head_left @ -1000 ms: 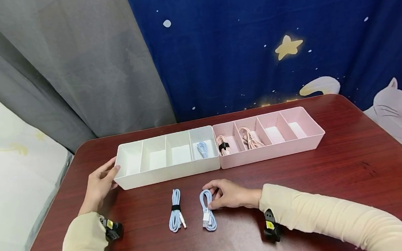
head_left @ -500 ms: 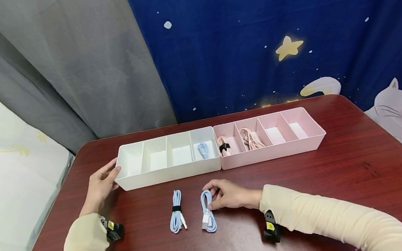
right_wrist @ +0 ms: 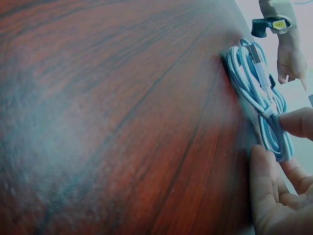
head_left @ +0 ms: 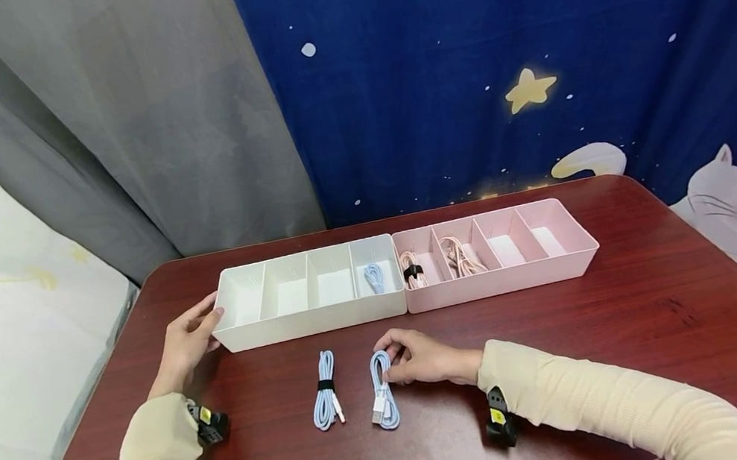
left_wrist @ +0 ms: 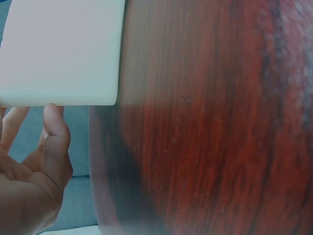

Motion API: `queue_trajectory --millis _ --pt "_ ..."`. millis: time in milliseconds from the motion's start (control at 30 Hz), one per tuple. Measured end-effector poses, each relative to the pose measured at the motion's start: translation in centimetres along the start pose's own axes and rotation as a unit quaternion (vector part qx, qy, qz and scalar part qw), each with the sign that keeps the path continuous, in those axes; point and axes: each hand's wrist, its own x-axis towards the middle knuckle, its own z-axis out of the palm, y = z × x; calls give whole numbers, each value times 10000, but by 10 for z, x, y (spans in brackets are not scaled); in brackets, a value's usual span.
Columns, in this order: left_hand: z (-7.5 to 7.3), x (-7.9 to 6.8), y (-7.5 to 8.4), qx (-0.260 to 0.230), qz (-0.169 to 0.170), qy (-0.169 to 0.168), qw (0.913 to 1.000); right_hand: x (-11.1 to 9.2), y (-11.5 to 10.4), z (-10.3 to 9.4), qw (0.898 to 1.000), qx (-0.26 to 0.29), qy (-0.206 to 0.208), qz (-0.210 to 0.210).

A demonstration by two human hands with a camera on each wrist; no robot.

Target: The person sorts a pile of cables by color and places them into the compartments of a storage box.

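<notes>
A coiled light-blue charging cable [head_left: 387,408] with a white USB plug lies on the table, its far end between the thumb and fingers of my right hand [head_left: 419,358]. In the right wrist view the thumb presses the cable coil [right_wrist: 259,93] from one side, with fingertips at its end. My left hand [head_left: 185,347] rests its thumb and fingertips against the left end of the white divided box [head_left: 311,322]. The left wrist view shows those fingertips right at the box's edge [left_wrist: 63,93]. Left of the held cable lies another blue cable [head_left: 326,407], bound with a black strap.
A pink divided box [head_left: 502,281] stands end to end with the white one. It holds a strapped pink cable [head_left: 410,267] and a looser pink cable [head_left: 459,258]. A small blue cable [head_left: 374,278] sits in the white box's right compartment. Curtains [head_left: 428,89] hang behind the table.
Everything sits slightly lower in the head view, as if the camera tipped up a little. Both hands keep the same places at the box and the cable.
</notes>
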Motion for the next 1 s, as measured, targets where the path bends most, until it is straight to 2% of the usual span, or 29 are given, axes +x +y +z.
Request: queue_trajectory --millis 1000 --pt "1 0 1 76 57 58 9999 -3 4 -2 9984 399 342 188"
